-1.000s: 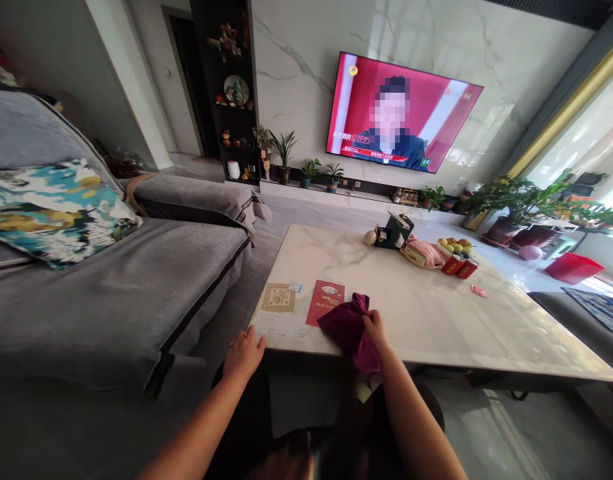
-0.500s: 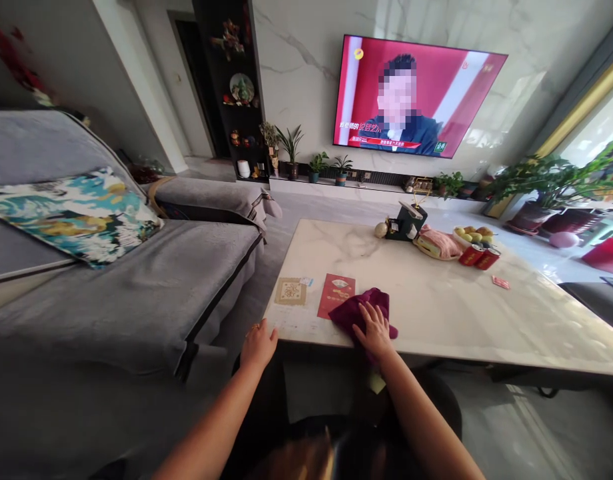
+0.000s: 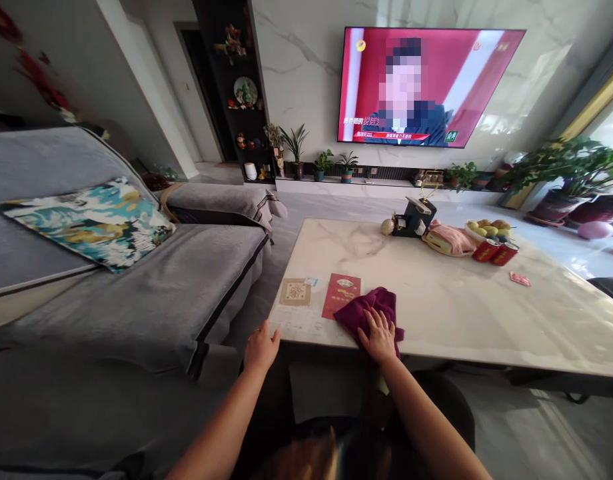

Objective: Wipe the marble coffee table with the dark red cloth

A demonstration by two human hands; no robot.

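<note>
Since a second ago our right hand flattened the purple cloth; left hand open on the bench; we press evenly.

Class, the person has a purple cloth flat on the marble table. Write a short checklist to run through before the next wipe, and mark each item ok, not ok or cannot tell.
1. Right hand flat on the purple cloth: ok.
2. Left hand braced on the table edge: ok.
3. Red envelope out of the cloth's way: not ok, it touches the cloth.
4. Cans far from the cloth: ok.
5. Cloth damp: cannot tell.
</note>
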